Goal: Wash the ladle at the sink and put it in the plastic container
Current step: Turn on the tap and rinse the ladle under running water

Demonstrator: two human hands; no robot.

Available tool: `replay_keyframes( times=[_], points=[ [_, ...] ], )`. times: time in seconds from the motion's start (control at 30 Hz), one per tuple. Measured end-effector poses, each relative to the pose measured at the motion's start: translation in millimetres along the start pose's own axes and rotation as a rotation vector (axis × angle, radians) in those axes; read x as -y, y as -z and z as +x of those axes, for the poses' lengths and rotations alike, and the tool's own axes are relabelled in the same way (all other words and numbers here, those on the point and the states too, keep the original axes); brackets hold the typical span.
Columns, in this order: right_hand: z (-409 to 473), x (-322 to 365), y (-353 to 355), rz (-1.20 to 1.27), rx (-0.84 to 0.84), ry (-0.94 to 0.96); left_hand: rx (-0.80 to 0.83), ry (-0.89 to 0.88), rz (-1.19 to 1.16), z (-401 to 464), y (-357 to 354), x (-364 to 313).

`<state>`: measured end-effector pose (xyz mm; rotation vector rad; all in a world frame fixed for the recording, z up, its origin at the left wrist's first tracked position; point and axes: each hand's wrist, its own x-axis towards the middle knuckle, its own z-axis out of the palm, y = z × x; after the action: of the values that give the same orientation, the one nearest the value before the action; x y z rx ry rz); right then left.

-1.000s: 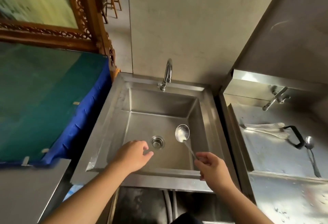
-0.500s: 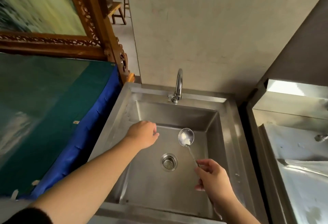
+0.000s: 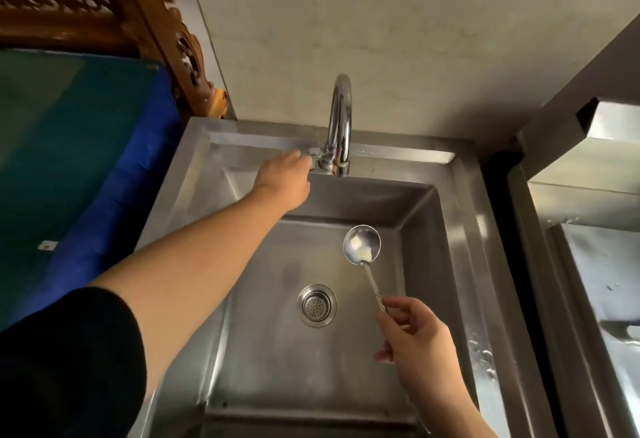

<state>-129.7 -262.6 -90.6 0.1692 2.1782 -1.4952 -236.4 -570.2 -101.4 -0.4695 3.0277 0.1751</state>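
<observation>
A steel ladle (image 3: 362,243) with a white smear in its bowl hovers over the right half of the steel sink (image 3: 464,215). My right hand (image 3: 412,337) grips the end of its thin handle, bowl facing up. My left hand (image 3: 285,174) reaches to the back rim and is closed on the small lever at the base of the curved chrome tap (image 3: 341,118). No water is visible at the spout. The plastic container is out of view.
A round drain strainer (image 3: 317,305) sits in the sink floor. A blue-edged green surface (image 3: 79,167) lies to the left, under a carved wooden frame (image 3: 162,32). A second steel unit (image 3: 588,264) stands to the right.
My left hand has moved from above the basin up to the tap lever. My right hand keeps the ladle over the sink. The camera has tilted closer to the sink.
</observation>
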Motion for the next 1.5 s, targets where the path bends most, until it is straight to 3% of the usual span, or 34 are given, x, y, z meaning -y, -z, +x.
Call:
replay_keyframes(
  times=[0.17,0.3,0.7,1.5],
  points=[
    [16,-3,-34,-0.063,-0.02,-0.006,-0.023,-0.06,-0.169,30,-38,17],
    [24,5,-53,-0.087,-0.023,0.016,-0.151,-0.057,-0.326,31,-58,21],
    [51,24,-63,-0.14,-0.031,0.034,-0.147,-0.135,-0.248,47,-56,25],
    [58,25,-56,-0.134,-0.052,0.082,-0.021,-0.114,-0.287,59,-25,28]
  ],
)
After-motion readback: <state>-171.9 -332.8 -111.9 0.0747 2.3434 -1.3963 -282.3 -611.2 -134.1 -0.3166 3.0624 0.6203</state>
